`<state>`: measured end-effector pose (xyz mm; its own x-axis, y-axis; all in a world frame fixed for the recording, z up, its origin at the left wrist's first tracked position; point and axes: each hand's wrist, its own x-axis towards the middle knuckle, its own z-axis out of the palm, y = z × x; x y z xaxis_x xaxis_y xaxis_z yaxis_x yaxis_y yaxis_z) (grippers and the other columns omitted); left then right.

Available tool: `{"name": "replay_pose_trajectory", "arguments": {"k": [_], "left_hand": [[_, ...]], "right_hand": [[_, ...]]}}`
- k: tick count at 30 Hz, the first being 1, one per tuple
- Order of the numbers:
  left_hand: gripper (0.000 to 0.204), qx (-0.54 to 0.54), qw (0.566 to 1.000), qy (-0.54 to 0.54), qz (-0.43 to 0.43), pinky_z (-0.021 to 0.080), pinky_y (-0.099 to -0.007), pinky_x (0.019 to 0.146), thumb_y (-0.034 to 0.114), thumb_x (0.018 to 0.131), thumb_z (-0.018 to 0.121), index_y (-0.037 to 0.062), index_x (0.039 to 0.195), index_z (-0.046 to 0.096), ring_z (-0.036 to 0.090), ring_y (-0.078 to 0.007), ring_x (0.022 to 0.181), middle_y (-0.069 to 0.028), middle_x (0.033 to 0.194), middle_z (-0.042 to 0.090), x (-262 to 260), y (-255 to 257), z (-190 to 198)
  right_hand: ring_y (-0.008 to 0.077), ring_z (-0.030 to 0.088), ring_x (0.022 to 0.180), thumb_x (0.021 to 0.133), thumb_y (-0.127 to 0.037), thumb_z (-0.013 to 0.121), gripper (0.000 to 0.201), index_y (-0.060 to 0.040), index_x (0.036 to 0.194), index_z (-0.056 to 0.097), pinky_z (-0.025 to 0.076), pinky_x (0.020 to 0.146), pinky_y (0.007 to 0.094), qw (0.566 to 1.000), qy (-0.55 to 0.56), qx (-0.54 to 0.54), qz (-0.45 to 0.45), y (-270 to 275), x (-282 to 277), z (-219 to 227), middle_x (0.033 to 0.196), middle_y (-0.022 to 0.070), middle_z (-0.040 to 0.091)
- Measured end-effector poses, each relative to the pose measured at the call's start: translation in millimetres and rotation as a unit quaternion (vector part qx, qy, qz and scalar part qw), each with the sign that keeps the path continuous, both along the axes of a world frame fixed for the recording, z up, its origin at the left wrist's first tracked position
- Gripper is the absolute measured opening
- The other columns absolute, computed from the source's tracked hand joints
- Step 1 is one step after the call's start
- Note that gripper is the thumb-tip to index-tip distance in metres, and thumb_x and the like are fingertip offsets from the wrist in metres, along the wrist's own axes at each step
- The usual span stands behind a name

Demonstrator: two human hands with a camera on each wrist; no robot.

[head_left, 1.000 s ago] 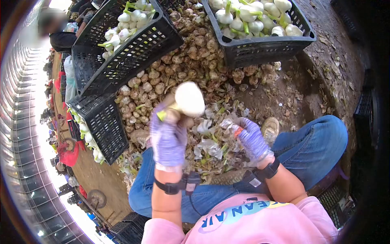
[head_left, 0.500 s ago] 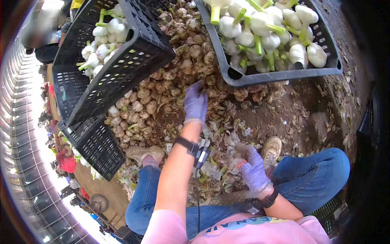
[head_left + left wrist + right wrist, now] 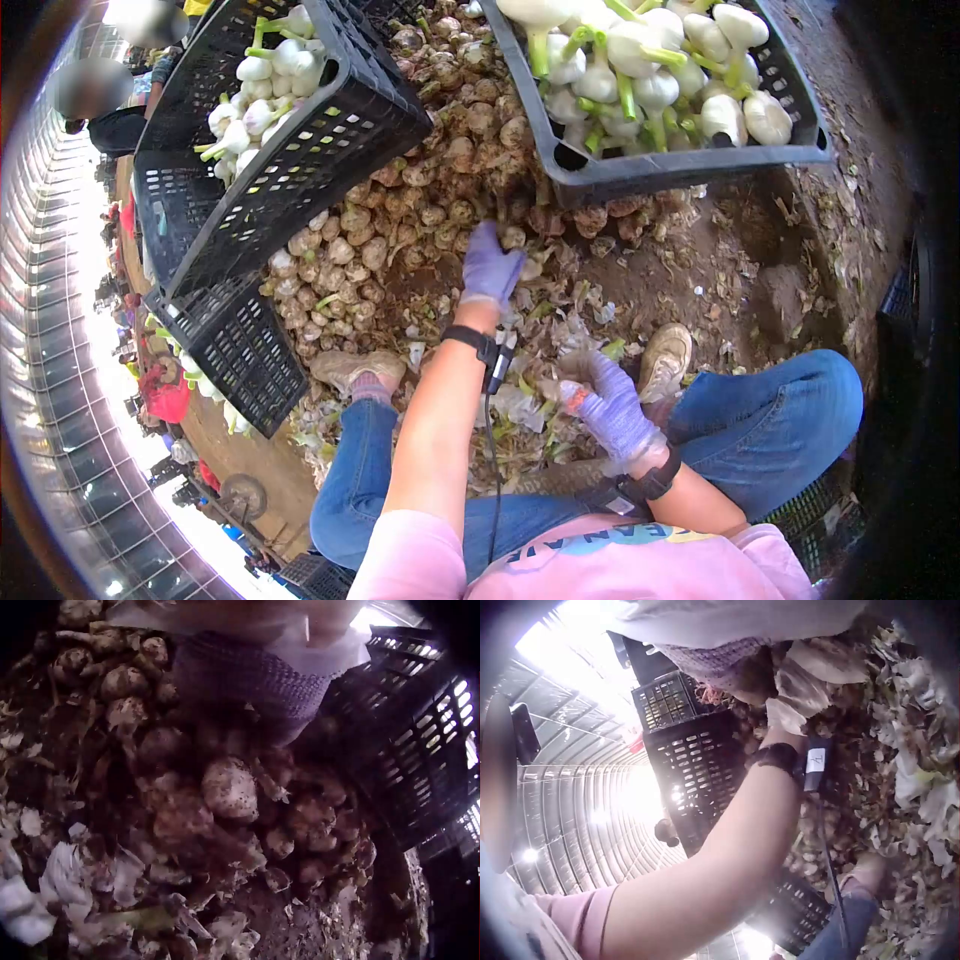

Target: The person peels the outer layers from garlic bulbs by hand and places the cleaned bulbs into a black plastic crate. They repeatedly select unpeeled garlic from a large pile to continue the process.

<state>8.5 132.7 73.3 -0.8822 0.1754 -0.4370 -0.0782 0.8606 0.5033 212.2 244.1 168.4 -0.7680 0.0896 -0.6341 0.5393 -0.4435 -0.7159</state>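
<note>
Brown earth floor [image 3: 650,265], strewn with pale papery garlic skins [image 3: 520,405], lies beneath an arched, metal-ribbed roof [image 3: 55,330]. On it spreads a heap of round, soil-stained garlic bulbs [image 3: 440,190]. At its near edge is the purple-gloved left hand [image 3: 492,266]; whether its partly hidden fingers grip anything cannot be told. Over the skins, the purple-gloved right hand [image 3: 612,405] is blurred, its fingers' hold also unclear. Black slotted plastic crates [image 3: 690,175] of clean white bulbs [image 3: 655,88] flank the heap.

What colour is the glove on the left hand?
The glove is light purple; the head view shows it best.
</note>
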Motion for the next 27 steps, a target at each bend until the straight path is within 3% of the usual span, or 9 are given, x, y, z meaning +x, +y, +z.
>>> {"name": "replay_pose_trajectory", "arguments": {"k": [3, 5, 7, 9, 11, 13, 18, 21, 27], "left_hand": [[0.059, 0.176, 0.975, 0.089, 0.099, 0.045, -0.0361, 0.088, 0.008, 0.071, 0.063, 0.0069, 0.126, 0.042, 0.054, -0.0286, 0.102, -0.0157, 0.114, 0.054, 50.4, -50.1, -47.1], [0.056, 0.278, 0.932, -0.052, 0.224, 0.048, -0.0322, 0.086, 0.007, 0.077, 0.058, 0.0094, 0.130, 0.040, 0.053, -0.0227, 0.105, -0.0124, 0.123, 0.050, 76.6, -26.6, 54.6], [0.056, 0.356, 0.875, -0.211, 0.251, 0.051, -0.0312, 0.081, 0.009, 0.081, 0.054, 0.0046, 0.133, 0.034, 0.055, -0.0210, 0.103, -0.0144, 0.123, 0.048, 101.2, -41.8, 86.7], [0.051, 0.484, 0.816, -0.187, 0.256, 0.052, -0.0284, 0.077, 0.011, 0.084, 0.052, 0.0049, 0.131, 0.036, 0.056, -0.0180, 0.099, -0.0117, 0.120, 0.050, 131.6, -52.2, 95.2], [0.051, 0.448, 0.849, -0.155, 0.233, 0.048, -0.0314, 0.085, 0.012, 0.083, 0.054, 0.0032, 0.130, 0.037, 0.054, -0.0196, 0.103, -0.0099, 0.120, 0.050, 156.8, -52.7, 121.8], [0.054, 0.421, 0.894, -0.067, 0.138, 0.040, -0.0326, 0.095, 0.012, 0.083, 0.059, 0.0044, 0.132, 0.036, 0.050, -0.0200, 0.111, -0.0092, 0.121, 0.050, 177.1, -52.0, 150.6], [0.072, 0.487, 0.865, -0.042, 0.112, 0.038, -0.0335, 0.097, 0.027, 0.071, 0.076, 0.0058, 0.129, 0.038, 0.046, -0.0218, 0.114, -0.0091, 0.122, 0.046, 209.2, -60.3, 188.0], [0.068, 0.370, 0.909, 0.189, -0.010, 0.041, -0.0340, 0.093, 0.026, 0.069, 0.078, 0.0062, 0.123, 0.042, 0.048, -0.0242, 0.110, -0.0095, 0.114, 0.047, 213.1, -68.3, 196.0], [0.071, 0.264, 0.893, 0.339, -0.137, 0.049, -0.0364, 0.082, 0.003, 0.055, 0.083, 0.0165, 0.114, 0.046, 0.054, -0.0302, 0.100, -0.0114, 0.117, 0.042, 215.1, -81.2, 204.2]], "right_hand": [[0.0098, 0.052, 0.077, 0.078, -0.012, 0.065, 0.027, 0.0015, 0.100, 0.055, 0.045, 0.071, 0.0242, 1.000, -0.008, -0.006, 0.012, -4.0, 9.7, 0.2, 0.086, 0.0054, 0.058], [0.0144, 0.055, 0.078, 0.078, -0.007, 0.062, 0.023, 0.0008, 0.098, 0.055, 0.046, 0.073, 0.0267, 0.996, 0.053, 0.070, 0.033, -6.0, 14.3, -4.1, 0.087, 0.0084, 0.059], [0.0210, 0.057, 0.083, 0.078, -0.004, 0.058, 0.026, 0.0004, 0.103, 0.056, 0.046, 0.076, 0.0297, 0.973, 0.140, 0.165, 0.076, -8.0, 16.4, 1.0, 0.091, 0.0124, 0.059], [0.0268, 0.057, 0.089, 0.079, -0.005, 0.057, 0.031, 0.0006, 0.110, 0.054, 0.046, 0.080, 0.0319, 0.965, 0.190, 0.177, 0.039, -17.2, 15.2, 10.7, 0.096, 0.0156, 0.058], [0.0211, 0.057, 0.091, 0.081, -0.007, 0.060, 0.034, 0.0007, 0.113, 0.054, 0.046, 0.081, 0.0301, 0.959, 0.203, 0.193, 0.051, -21.3, 14.8, 31.6, 0.101, 0.0121, 0.058], [0.0157, 0.056, 0.092, 0.082, -0.011, 0.063, 0.033, 0.0011, 0.112, 0.054, 0.046, 0.081, 0.0284, 0.986, 0.164, 0.010, -0.018, -26.0, 16.8, 52.1, 0.102, 0.0085, 0.058], [0.0082, 0.055, 0.086, 0.088, -0.015, 0.057, 0.026, -0.0009, 0.110, 0.057, 0.046, 0.074, 0.0234, 0.978, 0.087, -0.189, -0.027, -19.0, 25.2, 81.1, 0.094, 0.0032, 0.060], [0.0084, 0.056, 0.084, 0.088, -0.015, 0.057, 0.026, -0.0014, 0.110, 0.058, 0.046, 0.071, 0.0227, 0.975, 0.139, -0.173, -0.005, -26.8, 30.5, 75.3, 0.096, 0.0030, 0.061], [0.0086, 0.057, 0.082, 0.084, -0.017, 0.063, 0.026, -0.0013, 0.105, 0.059, 0.048, 0.071, 0.0231, 0.977, 0.173, -0.128, 0.005, -32.9, 39.0, 87.1, 0.094, 0.0037, 0.062]]}}
